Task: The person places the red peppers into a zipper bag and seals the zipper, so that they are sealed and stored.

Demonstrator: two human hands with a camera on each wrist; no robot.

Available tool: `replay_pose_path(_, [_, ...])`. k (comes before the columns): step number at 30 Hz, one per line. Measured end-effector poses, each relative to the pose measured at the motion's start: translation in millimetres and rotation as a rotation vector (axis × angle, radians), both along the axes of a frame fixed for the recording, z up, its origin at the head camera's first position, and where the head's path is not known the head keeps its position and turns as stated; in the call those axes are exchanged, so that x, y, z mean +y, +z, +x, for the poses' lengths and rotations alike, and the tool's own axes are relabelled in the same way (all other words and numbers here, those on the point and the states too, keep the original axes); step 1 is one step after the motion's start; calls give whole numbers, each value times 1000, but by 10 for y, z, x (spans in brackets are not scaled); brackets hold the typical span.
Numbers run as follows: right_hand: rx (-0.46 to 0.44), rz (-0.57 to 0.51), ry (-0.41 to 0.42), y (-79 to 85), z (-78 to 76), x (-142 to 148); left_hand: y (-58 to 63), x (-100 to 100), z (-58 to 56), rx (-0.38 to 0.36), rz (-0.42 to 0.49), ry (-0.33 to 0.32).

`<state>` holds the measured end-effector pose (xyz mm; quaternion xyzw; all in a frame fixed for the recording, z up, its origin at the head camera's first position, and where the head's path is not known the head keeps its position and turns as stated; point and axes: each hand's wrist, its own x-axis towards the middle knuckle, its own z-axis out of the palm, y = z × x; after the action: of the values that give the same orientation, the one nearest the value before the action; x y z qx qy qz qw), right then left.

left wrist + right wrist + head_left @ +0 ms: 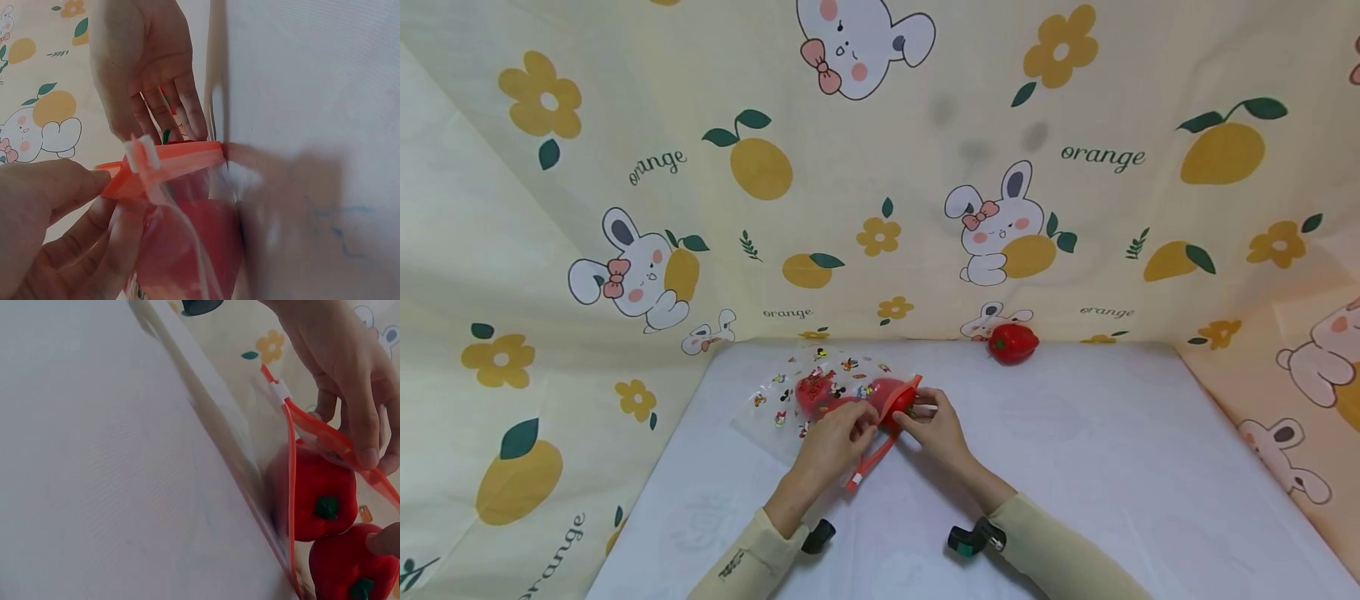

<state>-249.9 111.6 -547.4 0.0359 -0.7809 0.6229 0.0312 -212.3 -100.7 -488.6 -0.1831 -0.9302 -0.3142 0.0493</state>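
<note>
Left hand: the left hand [833,439] pinches the orange-red plastic zip strip [194,152] between thumb and fingers.
Right hand: the right hand [940,429] has its thumb on a glossy red bell pepper [340,559], fingers reaching along the far side; whether they grip it, I cannot tell.
Pepper at thumb: sits in the bag's mouth, its green stem pointing outward, toward the right hand's side.
Neighbouring pepper: a second smooth red bell pepper [309,478] touches it, between the strip's two edges, stem also outward.
Bag: a clear soft plastic bag [775,408] with small colourful cartoon prints lies on the table, crinkled and bulging over red shapes.
Bag direction: long axis roughly left to right; closed end left, mouth right, its rim slanting toward the person.
Rim: parted edges, with a white slider [279,392] near one end.
Wrists: beige sleeves [1063,546], small black cameras [817,536] beside them.
Far pepper: a rounded, shiny red pepper [1015,343] at the table's back edge, green stem facing left.
Table: a smooth white surface [1075,442].
Backdrop: a cream sheet [880,150] printed with rabbits, oranges and flowers, lightly creased.
</note>
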Motion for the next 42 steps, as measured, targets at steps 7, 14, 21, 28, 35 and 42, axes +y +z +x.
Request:
replay_pose_path(7, [9,19,-12,14,-14,-71,0,4,0,13,-4,5])
replay_pose_path(14, [2,22,-5,16,-11,-83,-11,-4,-4,16,0,3])
replay_pose_path(21, [29,-37,13,68,13,-121,-15,-2,-5,6,10,7])
replay_pose_path(28, [84,-61,23,8,-47,-115,-10,-3,-9,3,7,3])
replay_pose_path(35, [62,-58,32,26,-47,-81,-6,-6,-5,-3,7,6])
replay_pose_path(42, [61,-34,-5,24,-96,158,-7,-6,-4,-31,18,15])
